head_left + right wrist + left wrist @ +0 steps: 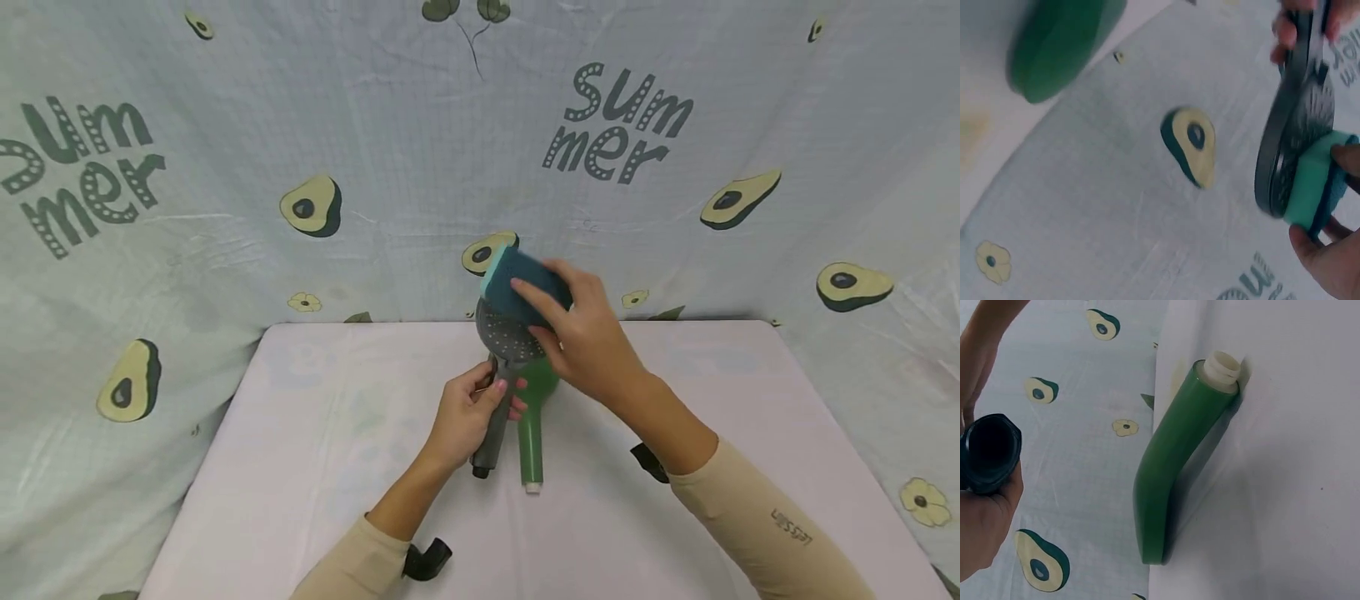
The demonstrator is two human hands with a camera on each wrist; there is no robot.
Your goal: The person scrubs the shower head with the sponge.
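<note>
My left hand [467, 414] grips the handle of a dark grey shower head [512, 333], its round, holed face tilted up above the table. In the left wrist view, the hollow end of that handle [991, 453] points at the camera. My right hand [588, 329] pinches a sponge [528, 283] with a dark blue side and a light teal side. The teal side [1311, 178] lies against the holed face in the right wrist view. Behind the grey one, a green shower head [531, 433] lies on the table, its upper part partly hidden; its white threaded end [1221, 367] shows.
A black elbow-shaped piece [429, 558] lies by the left forearm. Another black piece [649, 462] is partly covered by the right forearm. The pale table [337, 417] ends at a hanging cloth [390, 167] printed with avocados.
</note>
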